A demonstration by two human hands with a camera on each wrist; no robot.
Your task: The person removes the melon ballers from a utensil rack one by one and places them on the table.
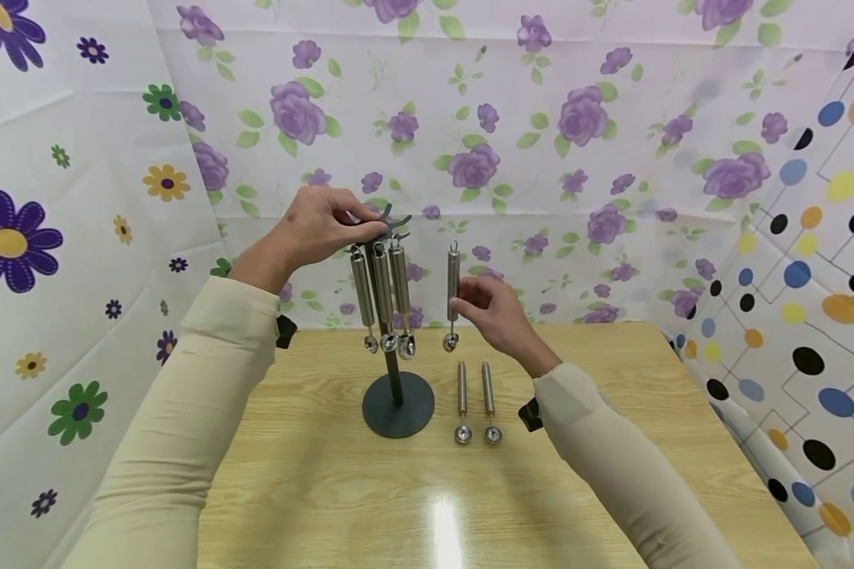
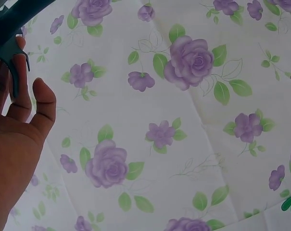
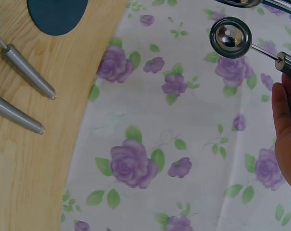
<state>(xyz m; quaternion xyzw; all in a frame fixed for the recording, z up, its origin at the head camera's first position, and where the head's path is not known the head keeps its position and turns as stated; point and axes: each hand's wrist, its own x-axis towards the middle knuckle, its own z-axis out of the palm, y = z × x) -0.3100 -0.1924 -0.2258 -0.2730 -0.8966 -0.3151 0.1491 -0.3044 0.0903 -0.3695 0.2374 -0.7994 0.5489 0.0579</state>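
Note:
My left hand (image 1: pixel 319 227) grips the top of a dark metal stand (image 1: pixel 394 379) by its curved hooks; the left wrist view shows fingers around a dark hook (image 2: pixel 13 67). Several steel melon ballers (image 1: pixel 363 291) hang from that stand, scoops down. To the right of them, my right hand (image 1: pixel 496 314) pinches another melon baller (image 1: pixel 454 273) by its handle, upright with the loop at the top and the scoop (image 3: pixel 231 37) below. A small hole shows in this scoop in the right wrist view.
Two more melon ballers (image 1: pixel 462 387) lie side by side on the wooden table (image 1: pixel 313 474), right of the stand's round base (image 1: pixel 377 419), scoops toward me. Flowered cloth (image 1: pixel 583 190) rises behind the table, and dotted cloth (image 1: pixel 811 316) lines the right side.

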